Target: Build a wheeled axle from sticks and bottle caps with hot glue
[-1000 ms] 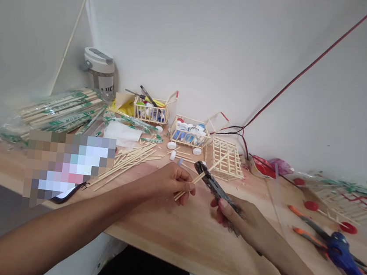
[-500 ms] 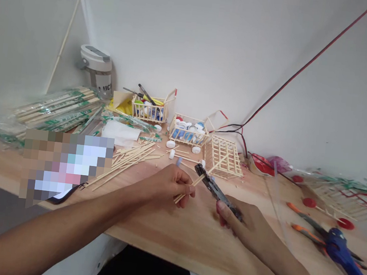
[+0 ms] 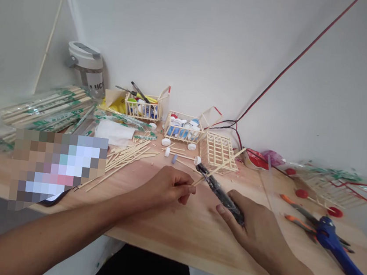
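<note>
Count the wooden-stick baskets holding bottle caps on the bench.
2. The first wooden-stick basket stands left of centre at the back of the bench; the second wooden-stick basket stands just to its right. The pixelated patch could hide more.

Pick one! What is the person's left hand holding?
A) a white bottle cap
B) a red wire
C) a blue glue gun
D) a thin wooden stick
D: the left hand pinches a thin wooden stick in its fingers, and the stick reaches across the black pliers in the right hand.
</note>
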A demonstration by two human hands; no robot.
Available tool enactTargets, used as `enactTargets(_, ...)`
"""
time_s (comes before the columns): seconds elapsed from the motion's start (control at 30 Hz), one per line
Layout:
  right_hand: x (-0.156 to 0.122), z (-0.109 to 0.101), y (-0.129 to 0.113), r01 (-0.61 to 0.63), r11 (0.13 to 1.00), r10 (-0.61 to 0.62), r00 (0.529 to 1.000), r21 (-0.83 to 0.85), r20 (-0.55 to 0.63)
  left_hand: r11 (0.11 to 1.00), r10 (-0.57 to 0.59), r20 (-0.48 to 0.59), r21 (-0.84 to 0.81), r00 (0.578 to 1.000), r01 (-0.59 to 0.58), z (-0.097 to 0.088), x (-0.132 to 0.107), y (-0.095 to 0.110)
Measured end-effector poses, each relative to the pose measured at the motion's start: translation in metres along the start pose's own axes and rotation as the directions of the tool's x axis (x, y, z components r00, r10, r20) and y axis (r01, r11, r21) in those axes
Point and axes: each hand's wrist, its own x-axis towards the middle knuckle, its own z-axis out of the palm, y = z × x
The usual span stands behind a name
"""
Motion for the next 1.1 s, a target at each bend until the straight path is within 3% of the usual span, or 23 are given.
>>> enactTargets(0.33, -0.006, 0.003, 0.003, 0.013, 0.999, -0.013, 1.000, 0.030, 0.007, 0.999, -0.002, 0.008, 0.038, 1.000, 0.002, 0.004, -0.001, 0.000)
enactTargets(0.5, -0.003, 0.005, 0.000, 0.023, 0.993, -0.028, 0.999, 0.113, 0.040, 0.997, -0.066, 0.004, 0.040, 0.998, 0.066, 0.005, -0.001, 0.001)
enactTargets(0.7, -0.003, 0.012, 0.003, 0.044, 0.981, -0.064, 0.993, 0.191, 0.101, 0.981, -0.179, 0.065, -0.069, 0.982, 0.183, 0.008, -0.002, 0.003)
enactTargets(1.1, 0.000, 0.010, 0.009, 0.067, 0.980, -0.096, 0.983, 0.188, 0.155, 0.988, -0.113, 0.063, -0.101, 0.992, 0.119, 0.012, -0.004, -0.008)
